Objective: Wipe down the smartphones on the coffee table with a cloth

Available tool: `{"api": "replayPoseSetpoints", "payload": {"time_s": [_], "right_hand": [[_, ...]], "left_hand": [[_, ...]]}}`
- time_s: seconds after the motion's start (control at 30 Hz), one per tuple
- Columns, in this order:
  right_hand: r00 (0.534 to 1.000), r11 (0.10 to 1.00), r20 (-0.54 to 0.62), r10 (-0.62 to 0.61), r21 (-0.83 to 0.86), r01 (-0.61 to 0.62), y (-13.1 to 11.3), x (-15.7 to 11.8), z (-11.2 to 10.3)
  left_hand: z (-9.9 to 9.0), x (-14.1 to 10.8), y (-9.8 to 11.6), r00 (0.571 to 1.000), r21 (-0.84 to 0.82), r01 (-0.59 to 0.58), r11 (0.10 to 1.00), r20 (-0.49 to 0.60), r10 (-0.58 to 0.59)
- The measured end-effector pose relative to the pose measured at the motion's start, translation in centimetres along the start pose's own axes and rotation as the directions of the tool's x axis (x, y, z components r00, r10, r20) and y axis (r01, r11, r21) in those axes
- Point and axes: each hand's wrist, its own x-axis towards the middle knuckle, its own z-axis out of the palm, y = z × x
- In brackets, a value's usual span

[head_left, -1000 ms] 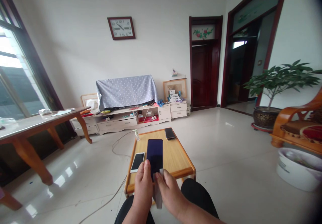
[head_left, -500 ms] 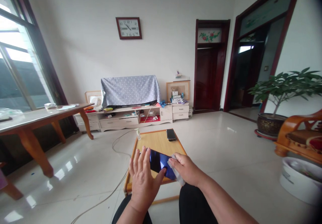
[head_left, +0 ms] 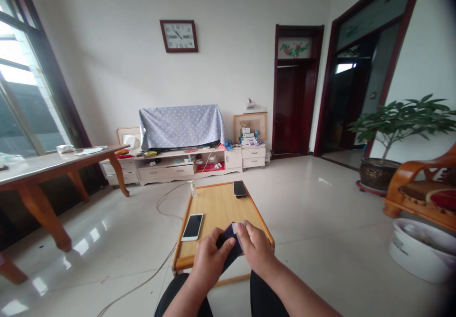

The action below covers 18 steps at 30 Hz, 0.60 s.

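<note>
Between my hands, above the near end of a small wooden table (head_left: 217,208), is a dark smartphone (head_left: 231,258), tilted. My left hand (head_left: 208,260) grips its left side, thumb across the face and fingers behind. Closed on a small whitish-grey cloth or wipe (head_left: 235,228), my right hand (head_left: 259,249) presses it against the phone's upper right edge. Most of the cloth is hidden by the fingers. A white phone with a dark screen (head_left: 193,227) lies on the table's left side. Toward the far right corner lies a black phone (head_left: 239,189), seemingly stacked on another item.
A small clear pump bottle (head_left: 193,190) stands at the table's far left corner. A cable (head_left: 159,265) runs over the floor on the left. A larger table (head_left: 67,165) is further left; a white tub (head_left: 415,250) and a wooden armchair (head_left: 420,179) stand at right.
The phone has turned from lying crosswise to a steeper angle. My left fingers, stretched out before, have closed round it. The white phone on the table has come into sight. The view has shifted slightly.
</note>
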Motion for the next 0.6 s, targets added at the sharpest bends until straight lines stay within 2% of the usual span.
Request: {"api": "replayPoseSetpoints", "payload": {"time_s": [0.13, 0.3, 0.5, 0.6], "right_hand": [[0.994, 0.988, -0.068, 0.089, 0.13, -0.079, 0.4, -0.9, 0.9], [0.983, 0.972, -0.121, 0.14, 0.206, -0.113, 1.0, -0.3, 1.4], [0.958, 0.995, -0.285, 0.037, 0.098, -0.009, 2.2, 1.4, 0.8], [0.932, 0.996, -0.353, -0.088, -0.046, 0.077, 1.8, 1.2, 0.8]], "left_hand": [[0.1, 0.2, -0.4, 0.995, -0.179, 0.095, 0.979, 0.019, -0.093], [0.3, 0.4, -0.3, 0.991, -0.266, 0.13, 0.955, 0.001, -0.135], [0.4, 0.0, -0.2, 0.976, -0.421, 0.212, 0.882, 0.039, -0.216], [0.5, 0.3, -0.6, 0.974, -0.449, 0.219, 0.866, 0.051, -0.22]]}}
